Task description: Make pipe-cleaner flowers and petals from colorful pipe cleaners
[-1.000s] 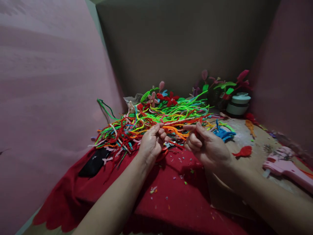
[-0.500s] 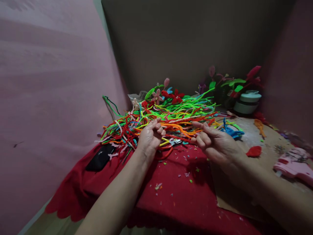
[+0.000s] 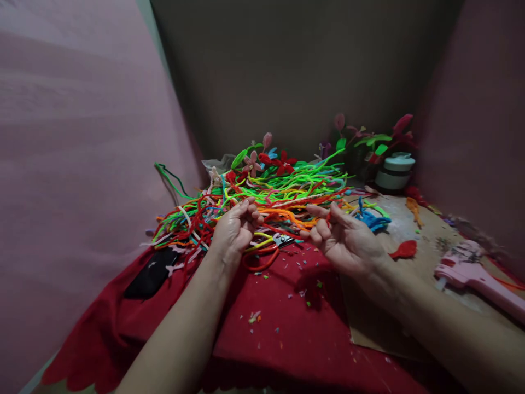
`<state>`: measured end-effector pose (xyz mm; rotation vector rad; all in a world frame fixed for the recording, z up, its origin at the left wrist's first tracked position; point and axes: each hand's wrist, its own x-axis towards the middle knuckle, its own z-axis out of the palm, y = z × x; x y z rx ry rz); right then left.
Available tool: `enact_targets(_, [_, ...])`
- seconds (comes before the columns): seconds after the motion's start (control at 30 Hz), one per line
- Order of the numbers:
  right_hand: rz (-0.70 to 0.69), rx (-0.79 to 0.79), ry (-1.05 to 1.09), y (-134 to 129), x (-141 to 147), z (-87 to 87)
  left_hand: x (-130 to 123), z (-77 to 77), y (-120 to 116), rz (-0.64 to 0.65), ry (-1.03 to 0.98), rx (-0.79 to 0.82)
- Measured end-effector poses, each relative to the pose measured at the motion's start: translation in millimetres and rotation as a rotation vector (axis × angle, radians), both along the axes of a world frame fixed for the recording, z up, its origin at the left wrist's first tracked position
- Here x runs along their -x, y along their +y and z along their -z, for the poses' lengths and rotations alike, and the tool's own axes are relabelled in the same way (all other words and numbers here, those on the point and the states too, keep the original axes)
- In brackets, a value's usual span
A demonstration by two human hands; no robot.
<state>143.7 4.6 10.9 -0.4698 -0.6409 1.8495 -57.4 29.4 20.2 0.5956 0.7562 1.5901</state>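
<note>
My left hand (image 3: pixel 235 227) is closed with curled fingers in front of a pile of pipe cleaners (image 3: pixel 303 180) in green, orange, red and other colours. What its fingers hold is hidden. To the right, my right hand (image 3: pixel 344 235) pinches thumb against fingers, and a bit of red pipe cleaner (image 3: pixel 328 218) shows there. Whether that piece reaches my left hand, I cannot tell against the pile. Between the hands lie pliers (image 3: pixel 262 254) with red and yellow handles, resting on the red tablecloth (image 3: pixel 287 339).
A black phone (image 3: pixel 151 273) lies left. On the right, a cardboard sheet (image 3: pixel 430 235) bears a pink glue gun (image 3: pixel 471 273), a red petal shape (image 3: pixel 404 249) and blue pieces (image 3: pixel 372 218). Behind are fuzzy flowers (image 3: pixel 285 163) and a pale green lidded container (image 3: pixel 395 172). Coloured clippings dot the cloth.
The whole view has shifted, so everything sits slightly further left. My right hand has turned a little, and red now shows between its thumb and fingers. My left hand stays curled.
</note>
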Motion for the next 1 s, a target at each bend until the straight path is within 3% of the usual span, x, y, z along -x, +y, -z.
enact_targets(0.13, [-0.057,0.038,0.006,-2.3,-1.2,0.3,5.9,4.1,3.4,-0.063,0.101,0.011])
enact_targets(0.4, [-0.007,0.057,-0.027,-4.0,0.7,1.2,10.4,3.3,6.6,-0.182,0.098,-0.011])
enact_targets(0.57, [0.028,0.031,-0.070,-1.5,1.4,6.4,18.0,-3.6,6.6,-0.185,-0.058,0.047])
enact_targets(0.73, [0.112,0.140,-0.062,2.9,0.6,10.7,24.3,-8.8,8.1,-0.147,-0.279,0.042])
enact_targets(0.9, [0.091,0.255,-0.060,-0.5,3.7,8.7,28.2,-8.6,8.3,-0.117,-0.201,0.031])
enact_targets(1.0, [0.075,0.239,-0.066,-1.8,4.6,9.2,29.6,-8.1,8.6,-0.119,-0.188,0.016])
